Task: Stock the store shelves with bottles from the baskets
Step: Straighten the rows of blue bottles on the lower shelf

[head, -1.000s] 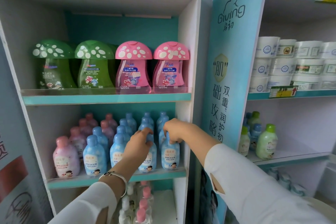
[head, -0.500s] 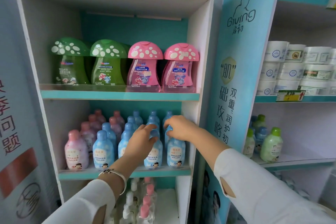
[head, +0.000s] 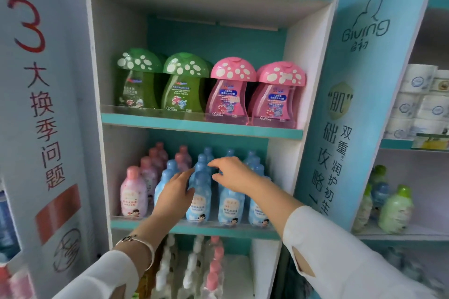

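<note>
A: Fingers (head: 185,177) of the left hand (head: 176,194) lie nearly straight, the right hand (head: 234,175) hangs spread; under them the shelf (head: 243,231), against the left ones a blue bottle (head: 199,201).
B: Row-tidying, likely. Next: nudge it flush with its neighbours.

Blue bottles (head: 199,201): smooth plastic, satin sheen.
Mushroom bottles (head: 178,97), green and pink: translucent glossy plastic; opaque glossy caps (head: 233,68).
Shelf (head: 201,128): matt painted board; clear glossy plastic front lip (head: 145,110).
Bracelet (head: 143,244): polished metal.
Sleeve (head: 340,252): white matt cloth.
</note>
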